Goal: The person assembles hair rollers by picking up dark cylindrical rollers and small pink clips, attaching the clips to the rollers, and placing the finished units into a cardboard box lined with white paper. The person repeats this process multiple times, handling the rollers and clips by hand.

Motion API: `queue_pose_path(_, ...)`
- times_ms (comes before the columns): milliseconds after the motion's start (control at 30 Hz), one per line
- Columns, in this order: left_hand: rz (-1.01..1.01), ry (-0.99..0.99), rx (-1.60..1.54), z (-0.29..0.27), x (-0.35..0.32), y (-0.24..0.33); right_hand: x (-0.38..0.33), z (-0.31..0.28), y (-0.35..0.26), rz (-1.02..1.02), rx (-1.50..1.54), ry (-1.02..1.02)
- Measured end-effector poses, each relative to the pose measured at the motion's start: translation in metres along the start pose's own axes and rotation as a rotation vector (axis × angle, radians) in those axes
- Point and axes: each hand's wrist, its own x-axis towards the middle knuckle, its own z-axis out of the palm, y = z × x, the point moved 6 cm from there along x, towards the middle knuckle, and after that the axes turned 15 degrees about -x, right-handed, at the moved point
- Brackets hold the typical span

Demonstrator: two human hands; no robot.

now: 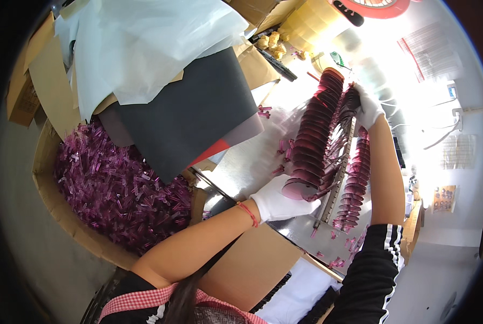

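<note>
A long metal rack (340,178) lies tilted across my view over the shiny worktop, carrying rows of dark red, round lens-like discs (313,137) along both sides. My left hand (286,198), in a white glove, grips the rack's near end, its fingers partly hidden under the discs. At the far end my right hand (369,108), also white-gloved, is closed around the rack. Small purple plastic pieces (336,263) are scattered on the worktop below and beside it.
To the left, a large cardboard box (42,164) holds a heap of purple plastic offcuts (122,189). Dark and pale sheets (190,110) overhang it. An open carton with white lining (290,294) stands near me. A yellow container (312,27) and a red round scale (374,6) are at the back.
</note>
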Motion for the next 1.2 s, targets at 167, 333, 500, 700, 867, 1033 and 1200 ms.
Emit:
queue_pose_path(167, -0.096, -0.048, -0.006, -0.003, -0.002, -0.001, -0.043, 0.012, -0.015, -0.011, -0.046, -0.279)
queue_pose_path(333, -0.018, 0.014, 0.024, -0.001, -0.001, 0.000, -0.016, 0.012, -0.021, -0.922, -1.078, -0.444)
queue_pose_path(500, -0.155, -0.073, -0.029, 0.005, 0.000, -0.001, -0.023, -0.005, 0.025, -0.623, -0.903, -0.346)
queue_pose_path(700, -0.153, -0.019, -0.041, -0.001, -0.003, -0.006, -0.131, 0.051, -0.015, -0.269, -0.478, -0.239)
queue_pose_path(867, -0.146, 0.019, -0.106, 0.004, -0.003, -0.015, -0.151, 0.047, -0.026, -0.670, -0.717, -0.335)
queue_pose_path(1033, -0.030, 0.032, 0.001, 0.004, 0.000, -0.015, -0.177, 0.050, -0.010, -0.467, -0.562, -0.426)
queue_pose_path(1200, -0.121, -0.003, 0.037, 0.003, -0.001, -0.008, -0.176, 0.057, -0.003, -0.188, -0.171, -0.454)
